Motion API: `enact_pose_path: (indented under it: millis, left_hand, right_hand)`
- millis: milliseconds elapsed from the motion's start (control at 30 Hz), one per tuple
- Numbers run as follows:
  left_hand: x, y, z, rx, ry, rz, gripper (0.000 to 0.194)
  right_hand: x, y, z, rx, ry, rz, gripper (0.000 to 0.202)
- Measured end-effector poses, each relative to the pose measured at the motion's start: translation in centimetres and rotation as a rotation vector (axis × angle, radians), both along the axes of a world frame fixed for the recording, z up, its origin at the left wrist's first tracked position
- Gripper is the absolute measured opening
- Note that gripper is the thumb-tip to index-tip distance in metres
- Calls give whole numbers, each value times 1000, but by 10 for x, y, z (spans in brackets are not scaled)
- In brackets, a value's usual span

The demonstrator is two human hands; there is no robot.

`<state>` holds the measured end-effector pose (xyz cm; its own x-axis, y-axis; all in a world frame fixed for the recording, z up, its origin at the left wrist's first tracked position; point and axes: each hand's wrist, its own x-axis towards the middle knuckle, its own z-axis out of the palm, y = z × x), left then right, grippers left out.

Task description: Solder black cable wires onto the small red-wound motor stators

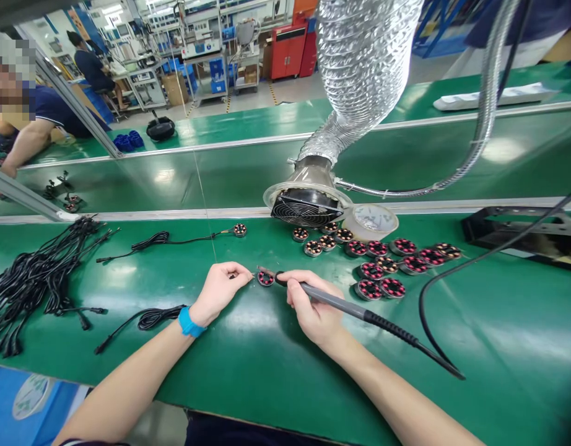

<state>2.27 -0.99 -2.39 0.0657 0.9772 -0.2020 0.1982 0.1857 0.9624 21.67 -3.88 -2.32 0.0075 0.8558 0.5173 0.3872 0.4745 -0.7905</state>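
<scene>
My right hand (pixel 316 305) grips a grey soldering iron (pixel 336 301), its tip over a small round motor stator (pixel 265 278) with red windings on the green mat. Just left of that stator, my left hand (pixel 223 288) pinches the end of a black cable (pixel 162 317), whose coil lies beside the wrist with the blue band. A thin strand of wire (pixel 202 192) hangs down from above near my left fingers. The exact contact at the iron's tip is too small to tell.
Black cables (pixel 39 279) are heaped at the left. Several stators (pixel 369 289) stand right of centre, near a round container (pixel 371 222). A fan (pixel 306 207) on a foil duct (pixel 364 56) hangs over the bench. A black metal holder (pixel 522 238) stands at the right; a person leans at far left.
</scene>
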Motion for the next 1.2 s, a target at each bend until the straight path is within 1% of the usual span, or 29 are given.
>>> enact_pose_path:
  millis: [267, 400, 600, 833, 1000, 1200]
  left_hand:
    - [1, 1, 3, -11, 3, -4, 18]
    - [1, 0, 4, -15, 9, -8, 20]
    - [1, -1, 4, 4, -13, -19, 19]
    - [2, -1, 6, -1, 10, -18, 21]
    - [2, -1, 7, -8, -16, -16, 18]
    - [1, 0, 5, -9, -2, -14, 19]
  right_hand:
    - [-1, 0, 3, 50, -2, 71, 18]
    - [-2, 0, 4, 50, -17, 90, 19]
    - [0, -1, 3, 8, -35, 76, 20]
    - [0, -1, 0, 43, 36, 25, 18]
    - [0, -1, 0, 43, 21, 21, 18]
    - [0, -1, 3, 42, -2, 2, 19]
